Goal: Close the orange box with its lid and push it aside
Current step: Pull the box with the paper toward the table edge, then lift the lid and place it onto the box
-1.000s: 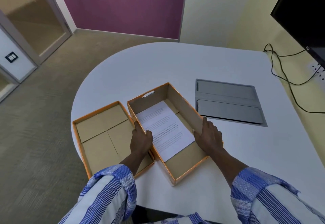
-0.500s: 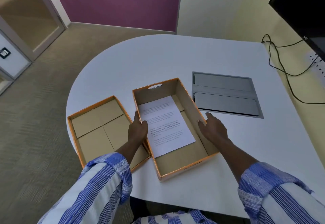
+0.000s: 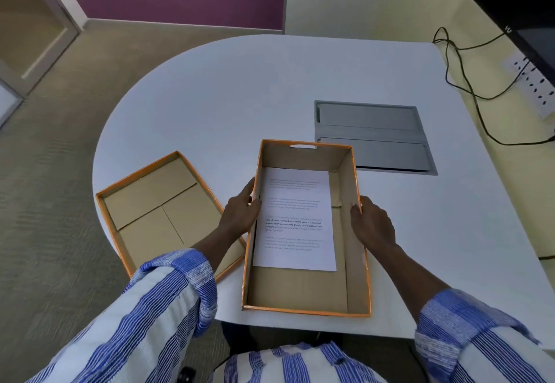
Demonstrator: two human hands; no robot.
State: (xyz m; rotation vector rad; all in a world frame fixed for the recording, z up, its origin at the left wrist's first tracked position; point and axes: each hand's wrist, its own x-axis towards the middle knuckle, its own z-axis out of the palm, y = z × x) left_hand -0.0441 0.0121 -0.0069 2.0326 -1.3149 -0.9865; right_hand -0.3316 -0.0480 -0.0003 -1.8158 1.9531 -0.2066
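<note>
The orange box (image 3: 300,289) stands open and squared to me at the table's near edge, brown inside, with a printed white sheet (image 3: 295,217) lying flat on its bottom. My left hand (image 3: 240,211) grips its left wall, fingers over the rim. My right hand (image 3: 371,222) grips the right wall the same way. The lid (image 3: 156,211), orange-edged and brown inside, lies upside down to the left of the box, partly under my left forearm and overhanging the table's curved edge.
A grey metal cable hatch (image 3: 372,137) is set into the white table (image 3: 240,97) just behind the box's far right corner. Black cables (image 3: 468,82) run down the right side to a wall socket strip. A dark screen hangs at top right.
The box has turned from a slant to square with me and slid nearer. Both hands stayed on its side walls. My head tilted down, so the scene sits lower and closer.
</note>
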